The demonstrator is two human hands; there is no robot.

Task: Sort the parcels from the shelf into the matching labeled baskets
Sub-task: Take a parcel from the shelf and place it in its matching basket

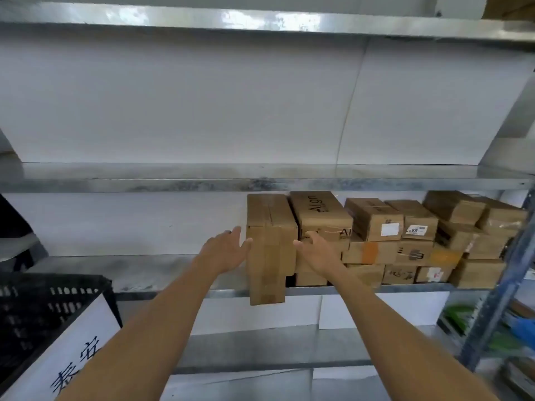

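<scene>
A tall brown cardboard parcel stands on the metal shelf, its lower end hanging over the front edge. My left hand lies flat against its left side with fingers straight. My right hand is on its right side, fingers reaching behind the parcel's edge and partly hidden. Right of it, several more cardboard parcels are stacked on the same shelf. A black plastic basket with a white paper label sits at lower left.
The shelf board above carries nothing and hangs low over the parcels. A blue-grey upright post bounds the shelf on the right, with coloured items beyond it. A lower shelf runs under my arms.
</scene>
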